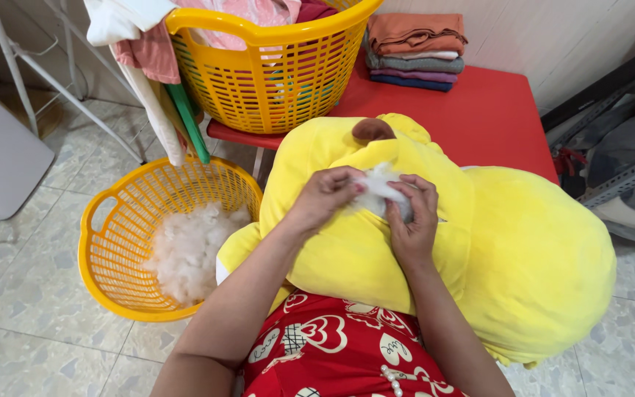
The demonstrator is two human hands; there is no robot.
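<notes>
Both hands are at the yellow plush toy [420, 242] on the lap: left hand [325, 197] and right hand [414, 217] pinched together on a tuft of white stuffing [378, 185]; the step looks like handling filling at its opening, needing gentle grip

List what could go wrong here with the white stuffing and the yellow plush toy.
1. The tuft of white stuffing pinched between the left hand and right hand could tear and scatter on the tiled floor.
2. The yellow plush toy rests on the lap and may slide off.
</notes>
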